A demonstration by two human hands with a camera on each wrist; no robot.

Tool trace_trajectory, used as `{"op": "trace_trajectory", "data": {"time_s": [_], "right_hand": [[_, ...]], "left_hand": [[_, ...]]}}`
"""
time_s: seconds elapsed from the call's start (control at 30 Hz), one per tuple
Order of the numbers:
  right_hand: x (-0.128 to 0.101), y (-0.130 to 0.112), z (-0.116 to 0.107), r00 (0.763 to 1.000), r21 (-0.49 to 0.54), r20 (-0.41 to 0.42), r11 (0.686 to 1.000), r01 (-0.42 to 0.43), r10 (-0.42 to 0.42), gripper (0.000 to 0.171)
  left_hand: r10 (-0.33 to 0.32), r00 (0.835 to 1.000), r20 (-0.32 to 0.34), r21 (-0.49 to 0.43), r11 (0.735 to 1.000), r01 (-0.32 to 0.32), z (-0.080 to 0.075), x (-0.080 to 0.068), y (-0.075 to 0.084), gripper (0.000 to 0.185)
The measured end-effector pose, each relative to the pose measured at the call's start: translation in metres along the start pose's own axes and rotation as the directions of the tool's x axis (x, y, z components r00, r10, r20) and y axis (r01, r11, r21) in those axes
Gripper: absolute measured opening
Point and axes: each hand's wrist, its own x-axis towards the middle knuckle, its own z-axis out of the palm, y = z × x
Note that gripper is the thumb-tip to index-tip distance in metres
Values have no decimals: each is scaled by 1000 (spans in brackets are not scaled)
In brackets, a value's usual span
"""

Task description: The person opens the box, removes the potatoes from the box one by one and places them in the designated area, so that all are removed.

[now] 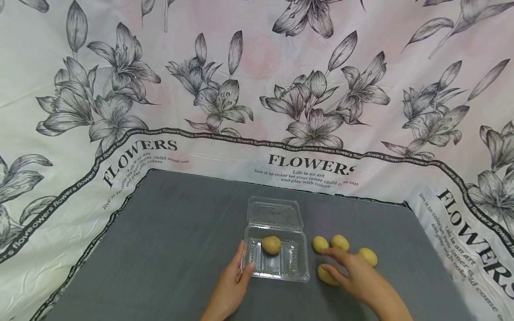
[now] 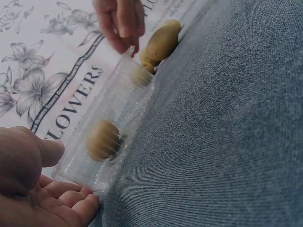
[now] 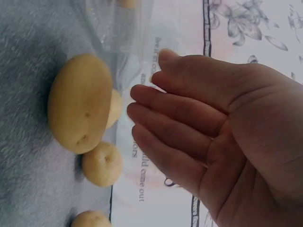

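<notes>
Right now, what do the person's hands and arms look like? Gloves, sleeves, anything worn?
Both are bare: the left hand and right hand wear no gloves, and no rings, watch or bands show. No sleeves are visible on the forearms in the head view. Nails look short and unpainted.

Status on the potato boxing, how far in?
Early. Done: one potato lies in the open clear clamshell box. In hand: left hand steadies the box's left edge; right hand, open, reaches over the loose potatoes without gripping any. Left: four potatoes remain on the grey cloth, and the lid is up.
</notes>
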Motion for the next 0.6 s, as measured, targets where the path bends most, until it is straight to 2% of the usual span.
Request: {"op": "trace_trajectory", "data": {"time_s": [0.17,0.37,0.6], "right_hand": [[8,-13,-2,999,15,-33,1000,20,-20,26],[18,-24,1,998,48,0,997,63,-63,28],[30,-33,10,992,5,-39,993,118,-118,32]], "left_hand": [[1,1000,-1,4,1000,-1,1,0,0,72],[2,1000,-2,-9,1000,-2,1,0,-1,72],[14,1000,-5,-20,1000,-15,2,0,-2,72]]}}
